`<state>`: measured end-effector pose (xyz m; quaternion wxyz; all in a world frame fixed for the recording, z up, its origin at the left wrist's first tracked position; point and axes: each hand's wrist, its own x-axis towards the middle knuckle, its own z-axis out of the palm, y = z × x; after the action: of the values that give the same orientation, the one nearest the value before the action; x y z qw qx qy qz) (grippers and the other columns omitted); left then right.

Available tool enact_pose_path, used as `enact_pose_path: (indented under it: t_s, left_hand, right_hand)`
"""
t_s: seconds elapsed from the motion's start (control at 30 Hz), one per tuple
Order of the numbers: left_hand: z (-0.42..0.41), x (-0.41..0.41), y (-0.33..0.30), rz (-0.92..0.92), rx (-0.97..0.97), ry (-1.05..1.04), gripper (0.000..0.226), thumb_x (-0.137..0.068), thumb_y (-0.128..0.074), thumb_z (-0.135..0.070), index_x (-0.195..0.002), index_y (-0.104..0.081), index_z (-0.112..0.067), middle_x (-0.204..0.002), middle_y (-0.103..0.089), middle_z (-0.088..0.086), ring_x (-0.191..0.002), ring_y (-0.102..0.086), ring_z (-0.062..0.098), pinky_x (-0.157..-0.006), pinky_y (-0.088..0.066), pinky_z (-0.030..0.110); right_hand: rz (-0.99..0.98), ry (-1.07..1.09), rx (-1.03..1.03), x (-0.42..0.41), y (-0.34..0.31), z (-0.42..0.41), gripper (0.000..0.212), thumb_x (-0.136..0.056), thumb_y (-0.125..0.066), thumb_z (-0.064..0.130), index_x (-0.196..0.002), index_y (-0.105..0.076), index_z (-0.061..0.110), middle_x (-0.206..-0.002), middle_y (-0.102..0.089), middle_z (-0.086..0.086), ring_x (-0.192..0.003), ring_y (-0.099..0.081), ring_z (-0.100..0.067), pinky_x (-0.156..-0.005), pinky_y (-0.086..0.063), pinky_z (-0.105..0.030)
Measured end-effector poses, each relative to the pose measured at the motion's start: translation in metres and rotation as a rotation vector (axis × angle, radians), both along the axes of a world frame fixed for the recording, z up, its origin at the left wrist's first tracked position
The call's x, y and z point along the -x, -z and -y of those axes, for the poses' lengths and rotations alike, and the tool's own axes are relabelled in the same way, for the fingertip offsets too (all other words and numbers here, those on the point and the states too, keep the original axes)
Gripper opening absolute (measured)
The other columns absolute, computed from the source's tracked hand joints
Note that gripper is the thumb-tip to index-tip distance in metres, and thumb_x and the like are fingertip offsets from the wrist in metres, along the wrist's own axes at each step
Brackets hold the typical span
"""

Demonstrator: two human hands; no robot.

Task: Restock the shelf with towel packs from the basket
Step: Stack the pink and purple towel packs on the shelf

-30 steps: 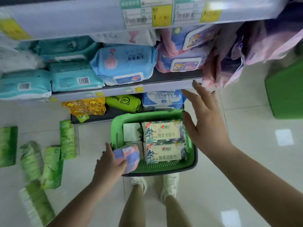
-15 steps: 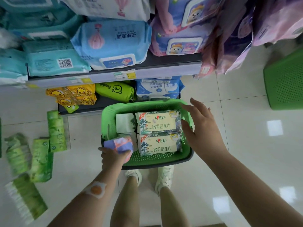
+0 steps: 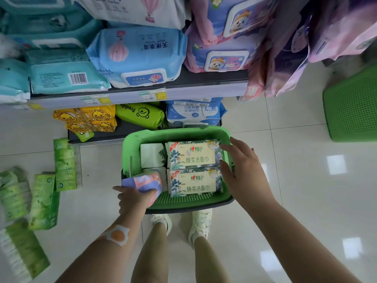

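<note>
A green basket (image 3: 177, 134) stands on the floor in front of the shelf (image 3: 183, 91). Inside lie two leaf-printed towel packs, one farther (image 3: 193, 155) and one nearer (image 3: 194, 182), with white packs (image 3: 152, 155) to their left. My left hand (image 3: 133, 198) is shut on a small purple-and-pink pack (image 3: 142, 180) at the basket's near left corner. My right hand (image 3: 242, 170) hovers open at the basket's right side, fingers spread beside the right ends of the two leaf-printed packs.
The shelf holds blue, teal and pink wipe packs; a lower shelf has yellow duck packs (image 3: 85, 119), a green roll (image 3: 140, 115) and a blue pack (image 3: 193, 114). Green tissue packs (image 3: 42, 190) lie on the floor at left. Another green basket (image 3: 353, 107) stands at right.
My right hand came down from near the shelf edge to the basket's right side. My left hand moved the purple pack over the basket's near left corner. The view tilted downward.
</note>
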<state>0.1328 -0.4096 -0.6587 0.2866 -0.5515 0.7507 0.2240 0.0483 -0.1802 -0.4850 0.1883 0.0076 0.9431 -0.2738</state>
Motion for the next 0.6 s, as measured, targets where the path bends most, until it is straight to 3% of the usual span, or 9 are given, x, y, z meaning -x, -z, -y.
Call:
enact_pose_path:
  t_s: [0.13,0.23,0.37,0.47,0.6]
  left_hand:
    - [0.008,-0.009,0.000,-0.052,-0.025,0.045,0.094,-0.063,-0.079,-0.032,-0.131,-0.025,0.002,-0.121,-0.049,0.024,-0.109,-0.052,0.044,-0.090,-0.047,0.050]
    - [0.015,-0.010,-0.016,-0.123,-0.019,0.108,0.079,-0.055,-0.074,-0.035,-0.115,-0.036,0.000,-0.110,-0.054,0.021,-0.099,-0.057,0.040,-0.082,-0.050,0.048]
    - [0.028,-0.002,-0.059,-0.266,-0.056,0.161,0.075,-0.058,-0.080,-0.032,-0.115,-0.041,-0.002,-0.108,-0.059,0.016,-0.096,-0.060,0.035,-0.075,-0.049,0.039]
    - [0.038,0.008,-0.107,-0.448,-0.128,0.185,0.076,-0.048,-0.074,-0.043,-0.113,-0.047,-0.013,-0.102,-0.063,0.004,-0.091,-0.062,0.028,-0.068,-0.044,0.033]
    - [0.040,0.026,-0.174,-0.672,-0.267,0.230,0.080,-0.042,-0.076,-0.046,-0.114,-0.049,-0.024,-0.106,-0.064,-0.008,-0.097,-0.062,0.015,-0.078,-0.049,0.034]
  right_hand:
    - [0.002,0.006,0.003,-0.003,0.000,-0.003,0.039,-0.085,-0.059,0.011,-0.124,-0.057,0.010,-0.137,-0.048,-0.011,-0.123,-0.047,-0.033,-0.102,-0.038,-0.052]
    - [0.010,0.011,0.008,-0.006,-0.003,-0.006,0.038,-0.085,-0.059,0.009,-0.123,-0.058,0.009,-0.136,-0.049,-0.011,-0.121,-0.048,-0.033,-0.102,-0.038,-0.052]
    - [0.005,0.009,-0.001,-0.006,-0.009,-0.011,0.037,-0.085,-0.060,0.008,-0.122,-0.058,0.007,-0.136,-0.049,-0.013,-0.122,-0.048,-0.034,-0.102,-0.038,-0.053]
    - [-0.012,0.016,0.003,-0.002,-0.018,-0.013,0.037,-0.087,-0.058,0.010,-0.123,-0.057,0.008,-0.137,-0.049,-0.012,-0.126,-0.046,-0.032,-0.104,-0.036,-0.052]
    - [-0.049,0.012,0.034,0.009,-0.033,-0.009,0.039,-0.087,-0.057,0.010,-0.126,-0.054,0.008,-0.137,-0.048,-0.009,-0.125,-0.046,-0.029,-0.106,-0.035,-0.046]
